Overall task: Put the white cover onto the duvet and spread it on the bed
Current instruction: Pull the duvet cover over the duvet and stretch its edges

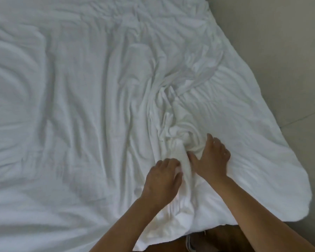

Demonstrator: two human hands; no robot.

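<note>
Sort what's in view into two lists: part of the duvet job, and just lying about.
Part of the job:
white cover
left hand, gripping a fold
right hand, fingers spread on the bunched fabric

Lying about:
floor, nothing loose on it

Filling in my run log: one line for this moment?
left hand grips cover fold | right hand presses bunch, fingers spread | cover wrinkled on bed

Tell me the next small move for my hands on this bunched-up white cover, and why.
Probably draw the left hand, gripping a fold, toward you while the right hand presses flat: the white cover bunches into a ridge right between them.
</note>
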